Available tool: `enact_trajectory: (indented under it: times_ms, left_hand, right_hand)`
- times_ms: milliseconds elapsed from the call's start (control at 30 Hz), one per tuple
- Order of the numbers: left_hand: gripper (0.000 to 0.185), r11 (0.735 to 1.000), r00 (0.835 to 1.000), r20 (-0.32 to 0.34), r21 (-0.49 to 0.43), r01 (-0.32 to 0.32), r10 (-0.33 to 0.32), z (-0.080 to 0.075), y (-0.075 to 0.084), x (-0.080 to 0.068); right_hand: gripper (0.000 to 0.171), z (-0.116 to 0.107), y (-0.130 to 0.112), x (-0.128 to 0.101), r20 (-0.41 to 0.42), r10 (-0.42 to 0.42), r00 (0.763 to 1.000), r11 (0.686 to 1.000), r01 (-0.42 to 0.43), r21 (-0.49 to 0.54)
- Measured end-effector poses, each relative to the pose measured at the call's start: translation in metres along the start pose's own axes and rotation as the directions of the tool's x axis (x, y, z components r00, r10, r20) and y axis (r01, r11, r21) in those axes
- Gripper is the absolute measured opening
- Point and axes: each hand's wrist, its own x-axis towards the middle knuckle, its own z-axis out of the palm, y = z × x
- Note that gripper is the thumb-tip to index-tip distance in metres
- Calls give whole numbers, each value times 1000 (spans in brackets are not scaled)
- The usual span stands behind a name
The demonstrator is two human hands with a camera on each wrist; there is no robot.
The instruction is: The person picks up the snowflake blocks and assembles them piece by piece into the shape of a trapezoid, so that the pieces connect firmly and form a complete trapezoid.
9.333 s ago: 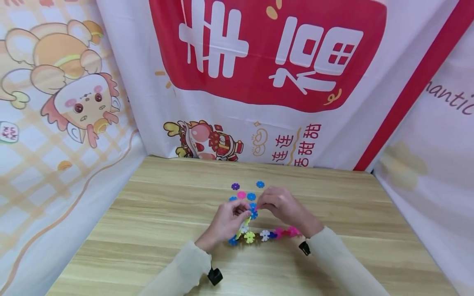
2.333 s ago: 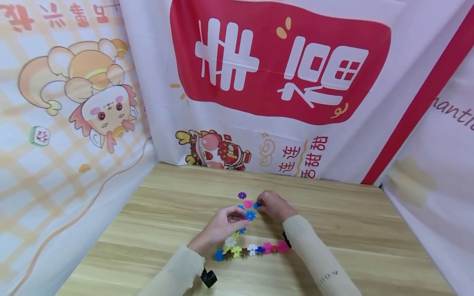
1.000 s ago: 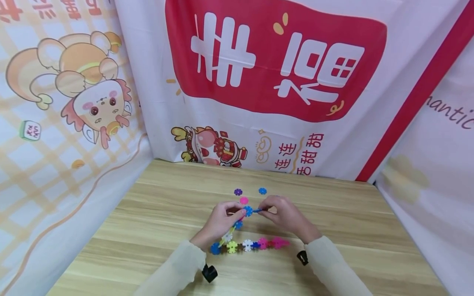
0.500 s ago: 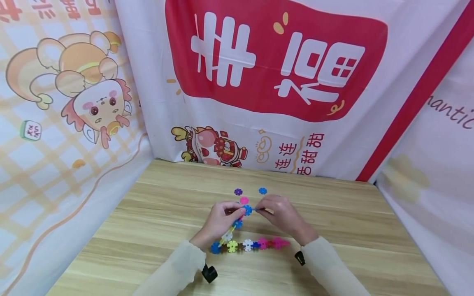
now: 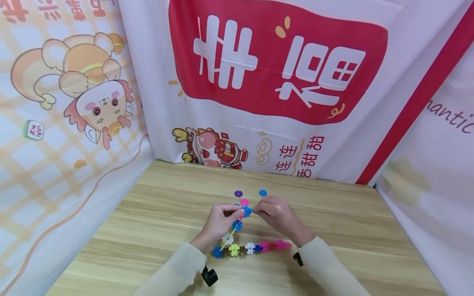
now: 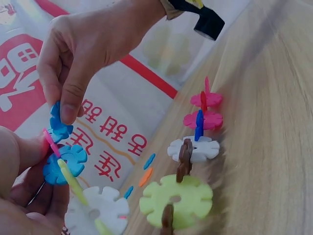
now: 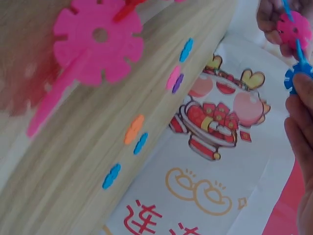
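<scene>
**Hands joining snowflake pieces over wooden table**

No containers. Wooden table, printed cloth banners behind. Loose purple piece and blue piece lie near the far edge. Left hand pinches the raised snowflake chain; right hand pinches a blue snowflake at its top end.

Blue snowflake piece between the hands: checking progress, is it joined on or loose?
Cannot tell: the right hand pinches the blue piece at the chain's top.
</scene>
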Motion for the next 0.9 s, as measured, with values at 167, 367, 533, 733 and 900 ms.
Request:
enact_trajectory:
  times_ms: [167, 367, 533, 733, 900]
  left_hand:
    - [23, 999, 1000, 21, 50, -6, 5, -2, 1, 3]
    - [27, 994, 993, 114, 112, -20, 8, -4, -1, 6]
    - [32, 983, 982, 188, 178, -42, 8, -4, -2, 7]
    - [34, 981, 982, 186, 192, -23, -14, -3, 0, 6]
    - [38, 987, 980, 194, 159, 12, -44, -1, 0, 5]
  right_hand:
    - [23, 2, 0, 0, 6, 2, 1000, 1000, -1, -9]
    - [22, 2, 2, 1, 51, 52, 997, 996, -56, 75]
    - [19, -1, 5, 1, 154, 75, 985, 987, -96, 132]
    - [21, -11, 25, -4, 334, 213, 918, 962, -256, 92]
    - [19, -8, 48, -16, 461, 366, 808, 907, -421, 17]
